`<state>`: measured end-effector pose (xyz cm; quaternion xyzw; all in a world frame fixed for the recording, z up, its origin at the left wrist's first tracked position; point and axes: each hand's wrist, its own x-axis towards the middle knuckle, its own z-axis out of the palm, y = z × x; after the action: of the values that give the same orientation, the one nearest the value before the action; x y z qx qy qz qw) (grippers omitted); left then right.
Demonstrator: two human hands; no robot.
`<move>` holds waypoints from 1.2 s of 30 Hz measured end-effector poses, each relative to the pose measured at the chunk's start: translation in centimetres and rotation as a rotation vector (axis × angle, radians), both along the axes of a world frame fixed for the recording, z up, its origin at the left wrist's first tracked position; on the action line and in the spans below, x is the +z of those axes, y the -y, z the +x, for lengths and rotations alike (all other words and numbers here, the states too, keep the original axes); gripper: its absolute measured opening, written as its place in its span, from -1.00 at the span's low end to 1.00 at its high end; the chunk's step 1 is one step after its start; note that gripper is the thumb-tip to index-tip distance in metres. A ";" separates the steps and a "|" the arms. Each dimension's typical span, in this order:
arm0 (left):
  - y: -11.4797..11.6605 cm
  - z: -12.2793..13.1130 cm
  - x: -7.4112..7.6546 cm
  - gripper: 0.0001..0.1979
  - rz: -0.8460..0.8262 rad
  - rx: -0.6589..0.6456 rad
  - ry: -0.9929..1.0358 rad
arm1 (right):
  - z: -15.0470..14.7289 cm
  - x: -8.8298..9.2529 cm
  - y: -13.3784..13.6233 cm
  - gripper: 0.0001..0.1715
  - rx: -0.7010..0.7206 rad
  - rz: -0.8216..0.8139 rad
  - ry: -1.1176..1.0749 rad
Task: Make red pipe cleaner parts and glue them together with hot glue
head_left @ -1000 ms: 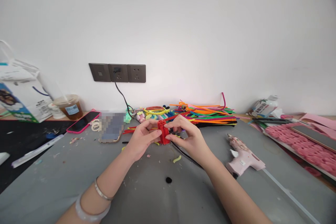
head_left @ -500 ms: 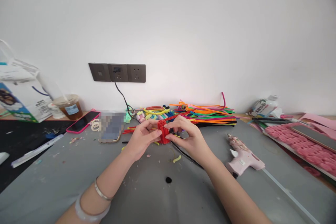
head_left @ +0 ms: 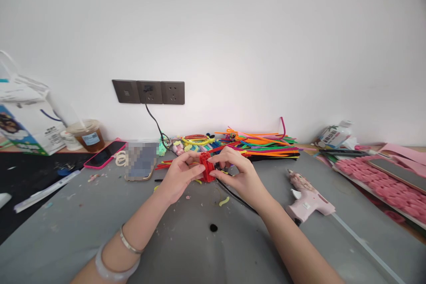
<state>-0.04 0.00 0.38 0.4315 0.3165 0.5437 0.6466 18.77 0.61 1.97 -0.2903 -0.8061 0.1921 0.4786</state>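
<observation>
Over the middle of the grey table (head_left: 100, 222), my left hand (head_left: 179, 176) and my right hand (head_left: 239, 173) meet around a small red pipe-cleaner piece (head_left: 207, 167). Both hands pinch it between thumb and fingertips, the left from the left side, the right from the right. Just behind the hands lies a pile of coloured pipe cleaners (head_left: 262, 143). A black cable (head_left: 233, 195) runs under my right hand. Bracelets circle my left wrist.
A pink glue gun (head_left: 308, 199) lies to the right. A tray of pink pieces (head_left: 379, 182) is at the far right. On the left are a phone in a pink case (head_left: 104, 154), a blurred phone (head_left: 141, 162), an iced drink cup (head_left: 88, 134) and a carton (head_left: 25, 120). Wall sockets (head_left: 148, 92) sit behind.
</observation>
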 end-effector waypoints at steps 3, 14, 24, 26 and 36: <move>0.0 0.0 0.0 -0.72 -0.003 0.001 0.002 | 0.0 -0.1 -0.1 -0.81 0.004 0.002 -0.001; 0.0 0.0 0.0 -0.73 -0.004 0.003 -0.003 | 0.0 -0.1 -0.1 -0.80 -0.003 0.017 0.012; 0.0 0.0 0.0 -0.74 0.025 -0.022 0.001 | 0.2 -0.2 -0.1 -0.85 -0.003 0.038 0.031; 0.0 0.0 0.0 -0.74 0.026 -0.023 0.006 | 0.2 -0.2 -0.1 -0.83 -0.005 0.034 0.030; 0.1 0.1 0.1 -0.73 0.020 -0.012 -0.013 | 0.2 -0.1 -0.1 -0.83 0.000 0.029 0.047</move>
<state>0.05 -0.07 0.50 0.4434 0.3127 0.5401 0.6434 19.00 0.69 1.83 -0.2878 -0.8197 0.1733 0.4639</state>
